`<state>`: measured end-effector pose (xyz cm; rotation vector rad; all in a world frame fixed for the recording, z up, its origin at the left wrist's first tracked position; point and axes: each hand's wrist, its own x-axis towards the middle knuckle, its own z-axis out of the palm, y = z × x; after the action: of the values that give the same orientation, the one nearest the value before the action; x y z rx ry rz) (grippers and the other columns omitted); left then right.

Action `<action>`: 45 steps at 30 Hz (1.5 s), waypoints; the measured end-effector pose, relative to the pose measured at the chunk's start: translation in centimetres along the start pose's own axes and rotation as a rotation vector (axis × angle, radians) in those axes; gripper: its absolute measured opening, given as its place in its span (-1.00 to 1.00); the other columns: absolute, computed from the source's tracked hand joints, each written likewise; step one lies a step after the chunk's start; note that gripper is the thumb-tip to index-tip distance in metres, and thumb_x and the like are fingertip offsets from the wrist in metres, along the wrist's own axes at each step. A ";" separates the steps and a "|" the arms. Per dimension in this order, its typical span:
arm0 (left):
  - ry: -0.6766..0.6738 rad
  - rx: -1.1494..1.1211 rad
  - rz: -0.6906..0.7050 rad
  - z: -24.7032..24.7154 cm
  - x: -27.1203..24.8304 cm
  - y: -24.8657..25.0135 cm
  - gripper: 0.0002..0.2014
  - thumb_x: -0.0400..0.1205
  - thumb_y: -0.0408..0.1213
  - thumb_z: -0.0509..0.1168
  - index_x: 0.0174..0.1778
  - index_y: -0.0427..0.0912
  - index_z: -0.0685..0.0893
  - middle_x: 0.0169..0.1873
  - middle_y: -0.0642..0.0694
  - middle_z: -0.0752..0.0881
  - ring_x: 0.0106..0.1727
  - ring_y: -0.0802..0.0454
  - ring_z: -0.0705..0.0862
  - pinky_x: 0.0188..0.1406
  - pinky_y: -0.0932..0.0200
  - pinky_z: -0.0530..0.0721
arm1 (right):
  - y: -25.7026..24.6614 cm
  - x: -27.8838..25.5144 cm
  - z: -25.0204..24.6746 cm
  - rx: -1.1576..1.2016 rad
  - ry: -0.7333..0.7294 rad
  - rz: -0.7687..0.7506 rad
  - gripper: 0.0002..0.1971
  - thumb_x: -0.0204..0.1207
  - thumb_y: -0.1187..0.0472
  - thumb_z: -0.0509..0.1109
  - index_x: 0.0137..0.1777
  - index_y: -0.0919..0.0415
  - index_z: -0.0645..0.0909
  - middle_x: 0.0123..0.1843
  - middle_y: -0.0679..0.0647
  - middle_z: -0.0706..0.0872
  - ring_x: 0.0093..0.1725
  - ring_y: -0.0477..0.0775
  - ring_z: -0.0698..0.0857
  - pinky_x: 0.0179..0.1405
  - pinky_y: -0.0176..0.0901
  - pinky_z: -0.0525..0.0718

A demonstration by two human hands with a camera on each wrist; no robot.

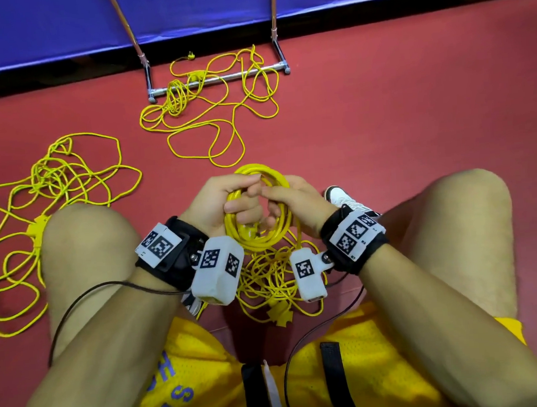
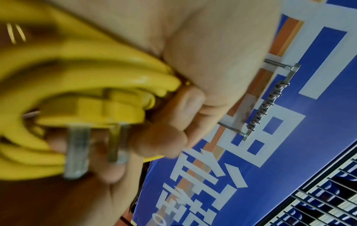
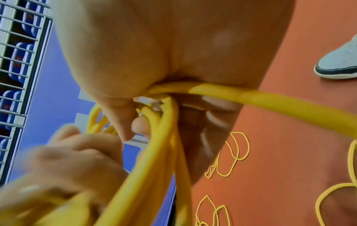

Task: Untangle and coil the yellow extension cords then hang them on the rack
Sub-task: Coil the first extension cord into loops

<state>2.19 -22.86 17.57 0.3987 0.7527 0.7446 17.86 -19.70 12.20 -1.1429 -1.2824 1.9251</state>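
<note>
While gripping the yellow rubber cord coil (image 1: 257, 204), left hand (image 1: 219, 203) and right hand (image 1: 295, 201) are finishing coiling; hanging it probably comes next.

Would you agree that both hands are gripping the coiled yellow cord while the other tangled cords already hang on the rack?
Not quite. Both the left hand and right hand grip the coiled yellow cord, but the tangled cords lie on the red floor, partly draped over the rack base bar. The head view shows this.
</note>
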 end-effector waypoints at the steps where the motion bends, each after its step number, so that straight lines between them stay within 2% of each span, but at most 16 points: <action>1: 0.090 -0.009 0.023 0.0 0.2 0.2 -0.74 0.61 -0.22 0.23 -0.41 -0.17 0.50 -0.80 0.06 0.28 -0.68 0.10 0.37 -0.28 0.14 0.74 | -0.1 0.0 -0.2 -0.016 0.021 -0.031 -0.67 0.71 0.26 0.29 0.20 0.61 0.50 -0.59 0.02 0.46 -0.63 0.05 0.58 -0.54 -0.13 0.53; 4: 0.296 0.070 0.134 -0.5 1.0 0.1 -0.78 0.69 -0.30 0.28 -0.29 -0.17 0.54 -0.71 0.05 0.40 -0.60 0.11 0.52 -0.30 0.10 0.74 | -0.6 0.0 -0.4 -0.023 0.077 -0.116 -0.82 0.73 0.25 0.26 0.10 0.42 0.51 -0.60 -0.05 0.38 -0.69 0.00 0.48 -0.64 -0.22 0.51; 6: 0.380 0.150 0.196 -0.6 1.4 -0.1 -0.83 0.69 -0.39 0.31 -0.23 -0.19 0.57 -0.65 0.03 0.44 -0.60 0.10 0.54 -0.31 0.07 0.75 | -0.8 0.0 -0.4 -0.012 0.083 -0.118 -0.89 0.74 0.26 0.24 0.10 0.32 0.48 -0.61 -0.08 0.30 -0.71 0.00 0.42 -0.64 -0.19 0.56; 10: 0.447 0.209 0.171 -0.6 1.6 -0.6 -0.81 0.67 -0.30 0.35 -0.25 -0.18 0.55 -0.69 0.04 0.22 -0.66 0.12 0.33 -0.42 0.12 0.71 | -0.3 0.0 -0.1 -0.137 0.075 -0.101 -0.63 0.73 0.17 0.29 0.10 0.60 0.51 -0.66 -0.10 0.31 -0.72 -0.02 0.43 -0.47 0.11 0.57; 14: 0.393 0.240 0.113 -0.5 1.2 -0.4 -0.70 0.69 -0.20 0.34 -0.36 -0.12 0.48 -0.69 0.06 0.18 -0.68 0.13 0.26 -0.48 0.16 0.65 | 0.0 0.0 -0.4 -0.202 0.083 -0.123 -0.54 0.65 0.05 0.41 0.02 0.58 0.57 -0.57 0.07 0.53 -0.61 0.07 0.64 -0.56 -0.15 0.48; 18: 0.376 0.057 0.104 -0.8 1.0 0.6 -0.63 0.71 -0.12 0.27 -0.41 -0.08 0.40 -0.77 0.10 0.20 -0.73 0.15 0.25 -0.51 0.24 0.60 | 0.2 0.3 -1.1 -0.199 0.131 -0.082 -0.66 0.61 -0.03 0.43 -0.19 0.25 0.56 -0.46 0.11 0.68 -0.50 0.11 0.67 -0.41 -0.08 0.60; 22: 0.341 -0.098 0.092 -2.0 0.9 1.6 -0.53 0.73 -0.04 0.19 -0.53 -0.08 0.47 -0.80 0.10 0.22 -0.76 0.17 0.25 -0.54 0.29 0.57 | 0.9 0.5 -2.1 -0.453 0.181 -0.002 -0.42 0.62 -0.30 0.24 -0.44 0.17 0.48 -0.65 0.06 0.54 -0.53 0.12 0.61 -0.32 -0.08 0.58; 25: 0.211 -0.051 0.036 -2.4 0.4 1.9 -0.44 0.73 0.03 0.11 -0.60 -0.08 0.52 -0.83 0.09 0.25 -0.77 0.17 0.26 -0.54 0.27 0.55 | 0.9 1.3 -2.8 -0.303 0.319 -0.063 -0.45 0.66 -0.24 0.23 -0.45 0.12 0.39 -0.70 -0.04 0.34 -0.67 0.08 0.45 -0.37 0.00 0.55; 27: 0.112 -0.026 0.038 -2.1 0.1 1.9 -0.46 0.69 0.09 0.13 -0.59 -0.08 0.52 -0.84 0.10 0.26 -0.78 0.18 0.28 -0.54 0.26 0.55 | 0.9 1.7 -3.1 -0.202 0.375 -0.116 -0.50 0.69 -0.15 0.26 -0.45 0.08 0.37 -0.66 -0.07 0.29 -0.71 -0.01 0.37 -0.45 -0.06 0.56; 31: 0.071 -0.209 0.149 -2.0 0.4 1.9 -0.36 0.72 0.23 0.01 -0.57 -0.10 0.53 -0.82 0.10 0.27 -0.77 0.18 0.30 -0.54 0.28 0.58 | 2.7 2.0 -2.3 -0.268 0.300 -0.046 -0.54 0.74 0.03 0.24 -0.43 0.16 0.45 -0.60 0.06 0.44 -0.66 0.02 0.45 -0.61 -0.22 0.49; 33: 0.097 -0.288 0.222 -2.6 0.5 2.1 -0.34 0.77 0.18 -0.05 -0.55 -0.12 0.55 -0.81 0.09 0.29 -0.76 0.17 0.31 -0.51 0.28 0.58 | 4.6 2.4 -2.0 -0.379 0.205 -0.007 -0.56 0.73 0.09 0.26 -0.43 0.18 0.49 -0.60 0.08 0.53 -0.61 0.04 0.49 -0.52 -0.18 0.47; 36: 0.139 -0.395 0.354 -3.5 0.3 2.6 -0.37 0.79 0.11 -0.05 -0.53 -0.13 0.55 -0.80 0.09 0.30 -0.75 0.17 0.31 -0.49 0.29 0.56 | 7.0 2.6 -2.5 -0.713 0.074 0.122 -0.62 0.66 0.08 0.32 -0.42 0.12 0.55 -0.43 0.14 0.67 -0.39 0.10 0.60 -0.27 -0.03 0.58; 39: 0.173 -0.469 0.467 -4.2 0.1 3.2 -0.37 0.80 0.09 -0.07 -0.51 -0.14 0.54 -0.79 0.07 0.32 -0.73 0.17 0.32 -0.48 0.29 0.59 | 7.3 1.9 -2.9 -0.903 -0.035 0.300 -0.69 0.65 0.14 0.29 -0.36 0.15 0.57 -0.37 0.08 0.69 -0.30 0.11 0.65 -0.26 -0.07 0.64; 41: 0.238 -0.489 0.520 -4.6 0.0 3.5 -0.36 0.81 0.10 -0.08 -0.50 -0.14 0.55 -0.77 0.08 0.32 -0.72 0.15 0.35 -0.46 0.27 0.63 | 6.8 1.8 -2.7 -0.879 -0.001 0.322 -0.61 0.67 0.04 0.27 -0.38 0.18 0.53 -0.38 0.13 0.67 -0.33 0.14 0.62 -0.21 0.01 0.62; 43: 0.352 -0.498 0.572 -4.8 0.1 3.8 -0.39 0.81 0.14 -0.08 -0.45 -0.13 0.53 -0.74 0.09 0.31 -0.71 0.12 0.33 -0.46 0.25 0.61 | 6.3 2.1 -2.4 -0.771 0.082 0.315 -0.57 0.67 -0.10 0.28 -0.34 0.17 0.49 -0.40 0.08 0.63 -0.39 0.09 0.59 -0.21 -0.03 0.56; 45: 0.447 -0.501 0.612 -4.8 0.4 3.9 -0.44 0.81 0.16 -0.08 -0.37 -0.12 0.47 -0.70 0.07 0.28 -0.68 0.10 0.29 -0.41 0.23 0.57 | 5.8 2.2 -2.2 -0.611 0.142 0.281 -0.71 0.63 0.00 0.38 -0.17 0.19 0.49 -0.37 0.04 0.56 -0.39 0.10 0.56 -0.25 0.03 0.57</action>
<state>-2.94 -19.57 16.35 -0.0123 0.8303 1.5932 18.80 -19.24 5.71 -1.8056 -1.7670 1.6289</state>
